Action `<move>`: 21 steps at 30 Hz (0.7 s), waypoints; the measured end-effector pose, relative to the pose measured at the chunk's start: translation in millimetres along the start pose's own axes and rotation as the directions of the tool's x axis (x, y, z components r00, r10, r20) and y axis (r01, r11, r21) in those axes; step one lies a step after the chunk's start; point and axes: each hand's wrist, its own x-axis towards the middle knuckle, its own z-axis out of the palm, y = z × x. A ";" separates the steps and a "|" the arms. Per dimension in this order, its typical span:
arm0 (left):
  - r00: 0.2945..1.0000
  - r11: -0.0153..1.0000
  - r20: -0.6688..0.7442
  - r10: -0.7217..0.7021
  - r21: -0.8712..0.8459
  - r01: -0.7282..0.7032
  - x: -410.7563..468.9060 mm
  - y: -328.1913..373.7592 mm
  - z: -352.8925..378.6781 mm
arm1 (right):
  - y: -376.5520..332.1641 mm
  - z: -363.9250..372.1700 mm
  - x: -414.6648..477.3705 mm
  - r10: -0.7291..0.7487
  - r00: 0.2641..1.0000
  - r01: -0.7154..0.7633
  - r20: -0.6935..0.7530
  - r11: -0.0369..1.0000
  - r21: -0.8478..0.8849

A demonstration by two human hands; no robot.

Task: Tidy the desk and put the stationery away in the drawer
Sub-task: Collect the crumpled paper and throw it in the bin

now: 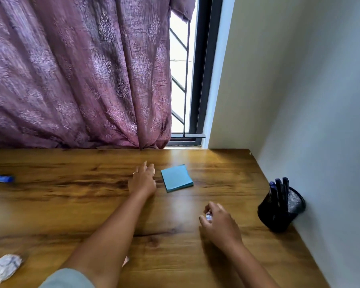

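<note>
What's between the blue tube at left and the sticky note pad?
Head view: only the left hand, close beside the sticky note pad; from the blue tube to it, bare desk.

Counted at the desk point(71, 206): one blue sticky-note pad point(176, 178), one crumpled paper ball point(5, 267), one blue-and-yellow tube point(1, 178), one mesh pen holder point(279, 215) — its pens point(279, 188) too blurred to be numbered — and one small whitish object point(208, 217), pinched in the right hand point(220, 224).
</note>
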 end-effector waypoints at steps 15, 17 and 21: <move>0.959 0.858 -0.248 -0.136 -0.514 -0.012 -48.8 -119.3 -54.1 | -153.4 69.4 6.0 -0.254 0.958 0.240 0.129 0.964 0.119; 0.956 0.806 -0.204 -0.210 -0.590 0.051 -71.7 -166.6 -72.0 | -198.2 89.2 -11.0 -0.316 0.928 0.299 0.198 0.948 0.108; 0.925 0.669 -0.148 -0.351 -0.731 0.136 -107.1 -261.8 -110.3 | -280.4 128.2 -50.8 -0.429 0.822 0.440 0.376 0.896 0.061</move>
